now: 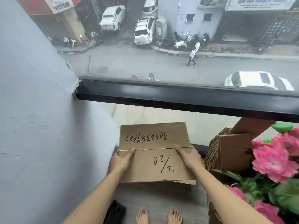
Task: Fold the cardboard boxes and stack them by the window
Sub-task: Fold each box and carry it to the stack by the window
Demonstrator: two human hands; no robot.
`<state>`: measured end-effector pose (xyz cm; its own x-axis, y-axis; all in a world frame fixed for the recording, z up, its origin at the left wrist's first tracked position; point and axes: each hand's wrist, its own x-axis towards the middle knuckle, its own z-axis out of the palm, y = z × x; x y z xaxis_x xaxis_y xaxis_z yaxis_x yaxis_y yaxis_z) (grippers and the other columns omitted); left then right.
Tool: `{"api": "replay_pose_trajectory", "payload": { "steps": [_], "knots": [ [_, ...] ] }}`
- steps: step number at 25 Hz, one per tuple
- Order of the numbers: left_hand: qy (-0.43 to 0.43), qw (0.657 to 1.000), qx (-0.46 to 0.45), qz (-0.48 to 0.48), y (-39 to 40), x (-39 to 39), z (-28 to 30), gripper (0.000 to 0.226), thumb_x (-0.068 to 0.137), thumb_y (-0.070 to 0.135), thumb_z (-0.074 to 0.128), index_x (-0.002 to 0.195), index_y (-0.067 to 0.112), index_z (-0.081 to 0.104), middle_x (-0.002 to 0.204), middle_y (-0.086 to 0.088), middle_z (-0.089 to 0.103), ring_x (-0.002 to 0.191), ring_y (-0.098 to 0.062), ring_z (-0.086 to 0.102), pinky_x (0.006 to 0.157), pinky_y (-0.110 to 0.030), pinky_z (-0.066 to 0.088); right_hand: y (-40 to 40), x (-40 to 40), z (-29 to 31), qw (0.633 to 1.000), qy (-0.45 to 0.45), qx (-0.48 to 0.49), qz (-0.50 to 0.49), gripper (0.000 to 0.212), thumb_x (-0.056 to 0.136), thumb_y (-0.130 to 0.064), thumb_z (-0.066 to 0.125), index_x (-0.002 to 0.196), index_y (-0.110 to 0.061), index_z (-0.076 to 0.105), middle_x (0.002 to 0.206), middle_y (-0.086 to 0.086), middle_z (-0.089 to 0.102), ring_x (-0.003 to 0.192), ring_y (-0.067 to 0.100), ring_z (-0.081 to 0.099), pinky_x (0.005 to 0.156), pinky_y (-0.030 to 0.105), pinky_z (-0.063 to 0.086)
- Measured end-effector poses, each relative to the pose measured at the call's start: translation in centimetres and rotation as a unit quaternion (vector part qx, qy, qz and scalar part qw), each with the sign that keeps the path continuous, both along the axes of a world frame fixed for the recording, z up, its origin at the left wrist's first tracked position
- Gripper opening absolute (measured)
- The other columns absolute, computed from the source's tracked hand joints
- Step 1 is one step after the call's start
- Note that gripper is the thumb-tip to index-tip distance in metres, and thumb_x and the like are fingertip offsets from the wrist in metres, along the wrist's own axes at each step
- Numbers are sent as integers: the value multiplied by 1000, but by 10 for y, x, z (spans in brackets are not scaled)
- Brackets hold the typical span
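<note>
Both hands are gripping one flattened cardboard box (155,152) by its side edges, the left hand (120,160) at nine o'clock and the right hand (188,156) at three o'clock, thumbs pressing along the taped centre seam, likely keeping the panels flat while it is being positioned. It is hovering over the floor just below the window (178,62), beside the grey wall (40,126). Marker writing on it is showing "02/2" and an upside-down number, seemingly 906233891127. More cardboard (229,152) is standing at three o'clock, by pink flowers (273,159). Outside, a street sign (59,4) is reading "VITTUS".
</note>
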<state>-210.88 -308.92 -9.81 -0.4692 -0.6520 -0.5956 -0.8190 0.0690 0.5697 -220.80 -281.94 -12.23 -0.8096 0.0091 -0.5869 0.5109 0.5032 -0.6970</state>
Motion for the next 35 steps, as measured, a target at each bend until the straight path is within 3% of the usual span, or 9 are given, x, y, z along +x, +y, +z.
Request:
{"api": "replay_pose_trajectory", "payload": {
  "steps": [3,7,13,18,22,24,26,29,35],
  "knots": [
    [-28,999,-27,19,-20,-17,-72,93,69,76,71,135,14,53,133,-7,62,122,-31,58,102,-42,47,-21,-6,-69,1000,-6,13,-6,79,66,-85,64,126,-34,57,114,-8,66,106,20,61,92,38,49],
    [-40,999,-20,27,-39,-30,-158,88,71,70,74,131,10,54,131,-9,63,119,-31,60,97,-38,48,-43,-8,-153,999,-11,45,-13,78,69,-84,61,126,-32,53,117,-1,68,108,27,61,86,39,49],
    [-56,998,-25,12,-68,-45,-281,89,73,68,74,135,9,49,137,-10,58,126,-31,55,105,-43,44,-71,-15,-265,996,-19,90,-20,76,73,-80,61,128,-29,52,121,5,67,115,32,59,87,37,44],
    [-63,998,-3,-4,-64,-45,-334,80,84,59,69,137,7,41,139,-12,54,128,-33,52,104,-41,42,-74,-7,-308,993,-40,104,-25,77,77,-75,63,131,-22,51,129,8,64,121,34,56,97,39,44],
    [-58,993,-75,-64,-59,-48,-342,88,88,58,64,148,3,28,149,-18,42,138,-35,39,111,-43,33,-76,-6,-320,993,-49,102,-31,79,75,-78,60,129,-21,49,129,8,62,121,35,56,97,41,45],
    [-65,966,-211,-137,-46,-43,-335,96,86,65,58,155,10,20,155,-19,31,142,-36,29,114,-47,26,-73,-3,-321,994,-46,95,-35,82,77,-80,56,136,-23,46,134,7,60,124,34,54,99,42,43],
    [-73,905,-320,-271,-28,-32,-330,97,84,79,43,158,23,14,159,-16,19,146,-36,20,114,-51,22,-68,2,-322,994,-44,91,-42,82,81,-79,50,142,-25,43,140,5,57,128,33,52,101,43,41],
    [-128,836,-294,-445,-2,-19,-332,101,76,94,11,157,38,-12,165,-12,-8,151,-36,-4,116,-60,12,-65,10,-324,994,-44,97,-39,76,88,-76,44,146,-27,41,140,7,57,128,35,50,103,45,40],
    [-159,817,-288,-474,-33,-17,-334,105,73,96,12,150,38,-30,163,-11,-26,152,-34,-17,118,-64,7,-93,12,-324,993,-42,110,-13,68,91,-69,48,144,-27,44,138,7,58,126,35,51,100,43,40]
  ]
}}
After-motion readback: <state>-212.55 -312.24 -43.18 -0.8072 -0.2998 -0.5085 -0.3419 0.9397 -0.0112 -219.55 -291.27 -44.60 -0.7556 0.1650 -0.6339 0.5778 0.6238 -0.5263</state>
